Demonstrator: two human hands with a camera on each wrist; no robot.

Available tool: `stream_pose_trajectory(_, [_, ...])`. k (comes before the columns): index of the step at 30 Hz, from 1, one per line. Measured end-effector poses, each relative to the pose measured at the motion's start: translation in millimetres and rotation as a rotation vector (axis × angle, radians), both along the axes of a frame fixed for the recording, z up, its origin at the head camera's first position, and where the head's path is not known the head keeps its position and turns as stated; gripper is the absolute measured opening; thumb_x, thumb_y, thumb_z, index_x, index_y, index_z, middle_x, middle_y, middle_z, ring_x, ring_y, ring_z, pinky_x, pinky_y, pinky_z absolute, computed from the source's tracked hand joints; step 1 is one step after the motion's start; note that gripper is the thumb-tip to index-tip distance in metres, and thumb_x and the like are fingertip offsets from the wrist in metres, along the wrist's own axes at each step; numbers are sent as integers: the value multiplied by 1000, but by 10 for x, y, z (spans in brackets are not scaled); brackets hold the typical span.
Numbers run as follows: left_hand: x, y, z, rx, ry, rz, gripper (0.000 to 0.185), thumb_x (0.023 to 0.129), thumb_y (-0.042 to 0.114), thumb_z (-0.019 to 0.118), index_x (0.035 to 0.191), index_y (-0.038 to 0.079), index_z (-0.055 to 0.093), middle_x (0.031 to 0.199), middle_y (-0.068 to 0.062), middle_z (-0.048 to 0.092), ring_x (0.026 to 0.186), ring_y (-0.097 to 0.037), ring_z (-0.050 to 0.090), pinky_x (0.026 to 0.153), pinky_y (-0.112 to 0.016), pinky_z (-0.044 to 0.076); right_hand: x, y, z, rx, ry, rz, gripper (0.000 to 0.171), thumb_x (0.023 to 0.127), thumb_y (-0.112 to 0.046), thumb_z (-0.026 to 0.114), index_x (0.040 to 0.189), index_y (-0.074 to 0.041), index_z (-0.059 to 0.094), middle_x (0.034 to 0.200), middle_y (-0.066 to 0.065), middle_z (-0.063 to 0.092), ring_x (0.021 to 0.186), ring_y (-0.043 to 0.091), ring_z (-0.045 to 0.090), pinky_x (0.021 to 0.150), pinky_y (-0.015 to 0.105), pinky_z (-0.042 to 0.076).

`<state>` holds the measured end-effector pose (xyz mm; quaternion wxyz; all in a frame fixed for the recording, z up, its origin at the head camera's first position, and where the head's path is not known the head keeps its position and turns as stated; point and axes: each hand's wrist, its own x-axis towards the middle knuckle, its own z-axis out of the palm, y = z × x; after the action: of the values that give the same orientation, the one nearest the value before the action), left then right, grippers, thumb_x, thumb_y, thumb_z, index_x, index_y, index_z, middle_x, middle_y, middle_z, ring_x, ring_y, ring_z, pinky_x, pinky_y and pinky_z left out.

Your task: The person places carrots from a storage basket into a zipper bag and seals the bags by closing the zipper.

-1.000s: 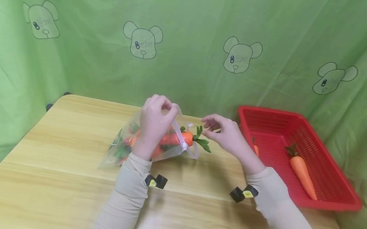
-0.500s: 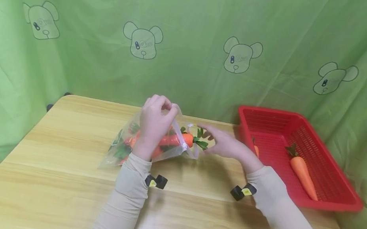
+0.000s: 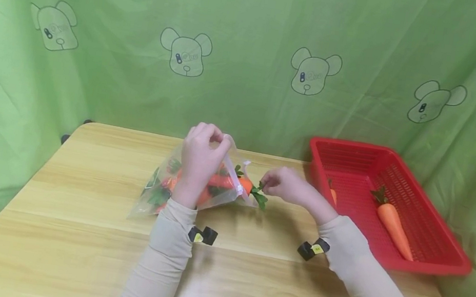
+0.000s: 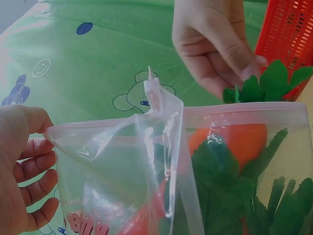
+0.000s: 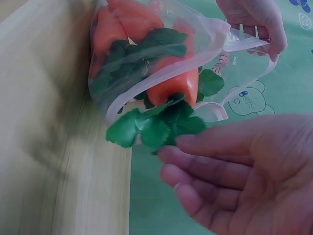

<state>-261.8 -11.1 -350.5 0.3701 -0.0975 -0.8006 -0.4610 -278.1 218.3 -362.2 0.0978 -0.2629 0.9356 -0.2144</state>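
Behind everything, a green curtain (image 3: 255, 42) printed with cartoon bears. Below it, a pale wooden counter (image 3: 63, 245), carrying all the rest. At the counter's right edge, a red basket (image 3: 436, 255) holding a loose carrot (image 3: 393, 227) well apart from both hands.

Near the counter's middle, a clear plastic bag (image 3: 151, 197) lying on its side, mouth turned toward the basket, stuffed with orange carrots and green leaves. Raised at the top corner of the mouth by the left hand (image 3: 198, 160), fingers curled and pinching the film, so the opening gapes; in the left wrist view, the bag's rim (image 4: 234, 110) stretched out from that pinch.

Poking out of the mouth, one carrot (image 3: 245, 185), orange body half inside the bag, leafy top (image 3: 260, 197) outside and just above the counter. Right beside it, the right hand (image 3: 285, 184), fingers bent and closed on the leaves in the head view; in the right wrist view, fingertips (image 5: 171, 152) touching the leaves (image 5: 156, 127), palm loosely cupped beneath. Between the two hands, only the bag's mouth and that carrot.
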Motion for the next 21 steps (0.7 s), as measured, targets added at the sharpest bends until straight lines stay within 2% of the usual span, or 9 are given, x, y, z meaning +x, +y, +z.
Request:
stream_pose_trajectory(3, [10, 0, 2, 3, -3, -1, 12, 83, 14, 66, 76, 5, 63, 84, -10, 65, 85, -26, 59, 81, -36, 50, 5, -12, 26, -37, 64, -29, 7, 83, -6, 70, 89, -3, 72, 84, 7, 74, 76, 15, 64, 70, 31, 53])
stream_pose_trajectory(6, [17, -1, 8, 7, -3, -2, 12, 82, 13, 66, 76, 4, 63, 84, -11, 65, 85, -26, 59, 81, -36, 50, 29, -28, 82, -91, 100, -61, 6, 83, -6, 70, 88, -3, 72, 83, 7, 74, 75, 14, 64, 69, 29, 53])
stream_pose_trajectory(13, [16, 1, 18, 2, 10, 4, 11, 81, 12, 67, 76, 3, 63, 84, -12, 66, 84, -27, 59, 81, -37, 49, 95, -122, 214, -269, 143, -155, 8, 84, -8, 72, 90, -4, 69, 84, 11, 74, 75, 17, 67, 65, 27, 53])
stream_pose_trajectory(18, [16, 2, 25, 2, -1, 6, 12, 81, 13, 68, 76, 3, 63, 84, -12, 66, 84, -27, 59, 81, -38, 49, 108, -221, 246, -345, 170, -186, 10, 85, -10, 72, 92, -4, 69, 84, 12, 73, 73, 16, 64, 63, 24, 51])
stream_pose_trajectory(21, [19, -2, 32, -4, 1, 10, 13, 82, 14, 68, 75, 4, 64, 84, -11, 66, 83, -27, 59, 80, -37, 49, 115, -287, 266, -380, 155, -182, 12, 86, -12, 72, 96, -5, 69, 87, 11, 73, 78, 18, 67, 67, 25, 51])
